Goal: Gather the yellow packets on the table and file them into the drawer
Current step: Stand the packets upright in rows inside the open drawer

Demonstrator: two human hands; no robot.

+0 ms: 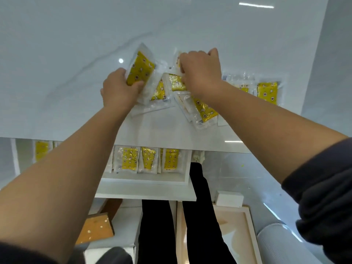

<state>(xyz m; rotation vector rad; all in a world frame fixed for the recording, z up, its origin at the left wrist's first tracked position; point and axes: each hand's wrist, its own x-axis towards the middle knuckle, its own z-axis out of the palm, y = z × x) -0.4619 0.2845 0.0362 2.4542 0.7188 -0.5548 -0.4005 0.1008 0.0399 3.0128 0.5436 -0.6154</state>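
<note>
Several yellow packets in clear wrappers lie scattered on the white table (76,73). My left hand (119,90) grips a small stack of packets (140,70), tilted up off the table. My right hand (200,70) pinches another packet (177,82) in the middle of the pile. More packets lie below my right wrist (204,111) and at the far right (266,92). Under the table's front edge the white drawer (150,182) stands pulled out, with several yellow packets (148,159) filed upright in a row.
Beneath the table I see my dark-trousered legs (200,216), a brown wooden block (96,228) at the left, a pale wooden frame (238,225) and a white ribbed cylinder (282,242) at the right. A grey wall (327,73) bounds the table's right side.
</note>
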